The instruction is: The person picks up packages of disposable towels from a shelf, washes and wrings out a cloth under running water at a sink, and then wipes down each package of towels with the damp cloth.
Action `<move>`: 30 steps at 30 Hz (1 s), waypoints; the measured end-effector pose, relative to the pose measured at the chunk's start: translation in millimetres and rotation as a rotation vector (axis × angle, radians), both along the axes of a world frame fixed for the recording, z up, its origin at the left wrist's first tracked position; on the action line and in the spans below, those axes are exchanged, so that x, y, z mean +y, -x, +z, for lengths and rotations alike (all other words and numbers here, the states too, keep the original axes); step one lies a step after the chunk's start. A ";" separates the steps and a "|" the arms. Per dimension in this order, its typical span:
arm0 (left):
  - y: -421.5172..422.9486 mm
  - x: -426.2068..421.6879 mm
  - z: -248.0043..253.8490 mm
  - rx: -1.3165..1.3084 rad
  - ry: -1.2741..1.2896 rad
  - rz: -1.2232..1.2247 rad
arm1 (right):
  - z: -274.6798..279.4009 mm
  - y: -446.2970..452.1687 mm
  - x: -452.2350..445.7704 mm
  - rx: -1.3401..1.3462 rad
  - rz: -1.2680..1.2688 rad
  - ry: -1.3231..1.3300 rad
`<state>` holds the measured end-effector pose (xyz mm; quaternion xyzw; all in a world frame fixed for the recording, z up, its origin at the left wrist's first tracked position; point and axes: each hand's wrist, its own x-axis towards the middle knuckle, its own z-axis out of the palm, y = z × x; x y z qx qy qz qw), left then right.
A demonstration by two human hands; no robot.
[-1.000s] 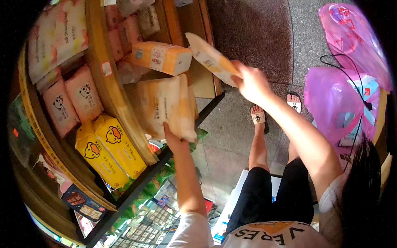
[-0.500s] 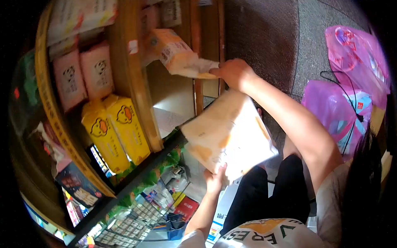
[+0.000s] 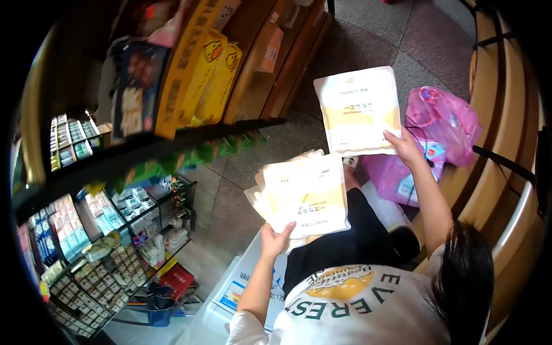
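My left hand (image 3: 276, 239) grips the near edge of a fanned stack of flat packets (image 3: 305, 198), with the thumb on top. These are white with yellow patches and printed characters. My right hand (image 3: 406, 148) holds a single flat packet (image 3: 359, 112) of similar look by its lower right corner, thumb on its face. That packet is just above and right of the stack, their edges meeting or overlapping in view. Both hands are closed, with most fingers hidden beneath the packets.
To the left stands a wooden shelf (image 3: 244, 95) with yellow duck-print packs (image 3: 214, 80). Below it are racks of small goods (image 3: 106, 276). Pink plastic bags (image 3: 440, 115) lie on the right beside a slatted wooden bench (image 3: 491, 86). A white box (image 3: 238, 282) is near my legs.
My right hand has left the shelf, where it held an orange-and-white pack, and now holds a packet in front of me. The view has turned; the stack in my left hand is fanned.
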<state>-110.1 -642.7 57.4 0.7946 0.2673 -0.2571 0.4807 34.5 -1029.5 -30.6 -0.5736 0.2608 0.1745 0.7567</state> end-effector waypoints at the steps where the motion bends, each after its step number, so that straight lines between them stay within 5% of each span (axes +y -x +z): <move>1: 8.8 5.7 9.8 -0.004 0.035 0.059 | 20.0 13.3 -0.1 -0.013 0.004 0.021; 10: 136.6 112.1 58.1 -0.237 0.096 0.391 | 129.5 102.9 91.8 -0.098 0.064 -0.189; 11: 153.9 74.1 39.4 -0.218 0.040 0.431 | 84.4 109.5 57.8 -0.090 0.088 -0.242; 15: 216.1 123.9 70.1 -0.415 -0.177 0.572 | 106.0 94.5 168.4 -0.103 0.295 -0.225; 18: 240.0 87.6 122.8 -0.459 -0.223 0.771 | 80.7 41.1 213.2 -0.217 0.606 -0.485; 20: 250.8 74.9 95.4 -0.550 -0.425 0.825 | 108.8 4.4 272.5 -0.179 0.706 -0.616; 24: 267.5 10.0 120.1 -0.760 -0.486 1.152 | 148.8 -31.0 364.4 -0.083 1.100 -0.686; 25: 204.9 -15.1 97.1 -0.773 -0.554 1.245 | 94.8 -84.1 386.6 -0.048 1.149 -0.783; 29: 184.2 -46.5 95.7 -1.088 -0.590 1.693 | 83.0 -85.4 475.6 -0.076 1.407 -0.606; 30: 172.3 -73.3 91.2 -0.980 -0.643 1.819 | 93.8 -79.2 472.9 -0.097 1.520 -0.590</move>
